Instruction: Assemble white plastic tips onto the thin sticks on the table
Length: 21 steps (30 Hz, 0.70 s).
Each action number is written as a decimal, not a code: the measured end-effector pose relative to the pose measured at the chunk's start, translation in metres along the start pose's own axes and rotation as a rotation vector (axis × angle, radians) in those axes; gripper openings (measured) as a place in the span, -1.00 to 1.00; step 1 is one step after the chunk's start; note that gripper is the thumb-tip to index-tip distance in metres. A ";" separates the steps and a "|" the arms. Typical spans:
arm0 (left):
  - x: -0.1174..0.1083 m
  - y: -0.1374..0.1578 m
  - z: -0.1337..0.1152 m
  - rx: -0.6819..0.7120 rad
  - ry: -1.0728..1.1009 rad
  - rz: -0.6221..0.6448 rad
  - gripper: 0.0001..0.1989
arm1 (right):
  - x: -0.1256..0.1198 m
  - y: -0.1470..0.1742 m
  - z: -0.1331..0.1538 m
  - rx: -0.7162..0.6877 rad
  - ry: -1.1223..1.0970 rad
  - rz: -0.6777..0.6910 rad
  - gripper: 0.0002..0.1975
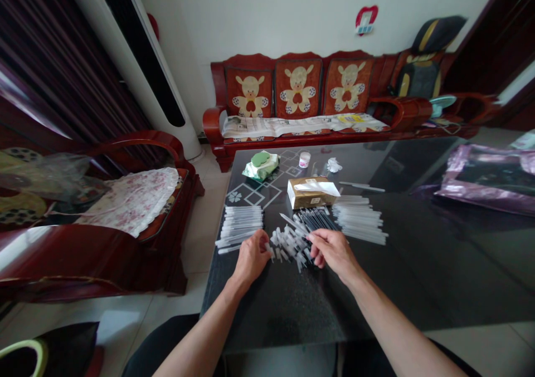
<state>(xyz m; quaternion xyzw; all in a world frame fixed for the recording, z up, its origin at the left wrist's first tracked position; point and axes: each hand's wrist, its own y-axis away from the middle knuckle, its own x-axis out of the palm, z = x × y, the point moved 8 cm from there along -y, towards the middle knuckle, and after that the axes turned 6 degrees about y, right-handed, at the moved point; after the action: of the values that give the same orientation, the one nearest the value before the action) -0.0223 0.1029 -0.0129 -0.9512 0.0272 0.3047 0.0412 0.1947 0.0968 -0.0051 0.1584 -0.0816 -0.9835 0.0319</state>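
My right hand (pixel 334 250) pinches a translucent white pen (pixel 293 224), its tip slanting up and left. Fingers and thumb of my left hand (pixel 253 251) are closed on a small whitish piece that looks like a pen cap (pixel 268 247). Between the hands lies a loose pile of translucent pen caps (pixel 288 242). Just behind the right hand are several dark pen refills (pixel 316 219). To their right rests a stack of frosted pen barrels (pixel 361 220). Left of the caps, a row of whitish pens (pixel 242 225) lies side by side near the table's left edge.
A tissue box (pixel 311 197) stands behind the refills on the dark glossy table (pixel 418 277). Farther back are a green wipes pack (pixel 261 166), a small white tub (pixel 304 160) and crumpled tissue (pixel 334 165). A purple plastic bag (pixel 460 171) lies at right; a wooden sofa (pixel 217 96) stands beyond.
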 end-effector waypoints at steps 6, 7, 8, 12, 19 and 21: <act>0.008 0.001 0.003 -0.059 0.328 0.036 -0.77 | 0.000 0.000 0.001 0.000 0.003 0.009 -0.66; 0.009 0.001 0.004 -0.074 0.415 0.043 -0.77 | 0.000 0.000 0.000 -0.001 0.005 0.012 -0.66; 0.010 0.000 0.004 -0.093 0.512 0.043 -0.75 | 0.001 0.001 0.000 -0.003 0.007 0.017 -0.66; 0.003 -0.004 0.010 -0.194 0.938 -0.024 -0.69 | 0.005 0.002 0.003 -0.038 0.006 0.076 -0.65; -0.006 -0.011 0.027 -0.358 1.348 -0.123 -0.67 | 0.014 0.007 0.011 -0.116 0.041 0.203 -0.63; -0.005 -0.011 0.027 -0.375 1.380 -0.129 -0.67 | 0.016 0.008 0.012 -0.123 0.052 0.229 -0.64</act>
<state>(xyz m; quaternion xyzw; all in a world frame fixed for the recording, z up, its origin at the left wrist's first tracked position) -0.0418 0.1165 -0.0313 -0.9178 -0.0619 -0.3695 -0.1315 0.1757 0.0895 0.0025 0.1714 -0.0379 -0.9721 0.1555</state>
